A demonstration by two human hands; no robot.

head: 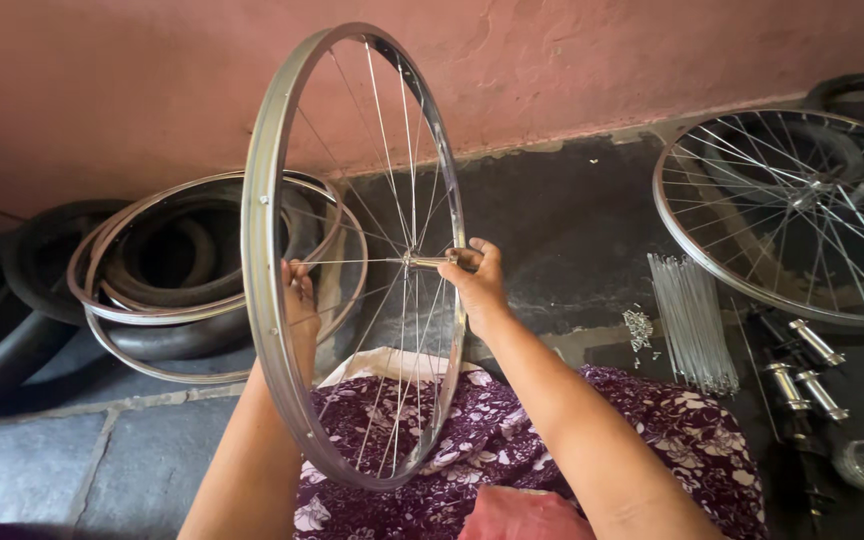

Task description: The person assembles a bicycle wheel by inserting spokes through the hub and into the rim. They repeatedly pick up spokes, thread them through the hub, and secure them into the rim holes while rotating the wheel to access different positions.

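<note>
Bicycle wheel (352, 250) is held upright over the lap: light, stiff rim, thin bendable spokes. Right hand (477, 280) is pinched on the axle end; left hand (299, 300) is curled around a spoke behind the rim. Spare rims (192, 280) are stacked on the floor beyond.

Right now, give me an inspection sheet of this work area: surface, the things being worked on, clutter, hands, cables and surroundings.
Surface: dark stone floor, with patterned purple cloth over the person's lap.
Job's things: spoked bicycle wheel held upright, its hub at the middle.
Clutter: second spoked wheel lying flat at right; bundle of loose spokes; spoke nipples; spare hubs; bare rims and tyres stacked at left.
Hands: left hand at the spokes inside the rim; right hand grips the hub's axle end.
Cables: nothing seen.
Surroundings: pink plastered wall behind.
</note>
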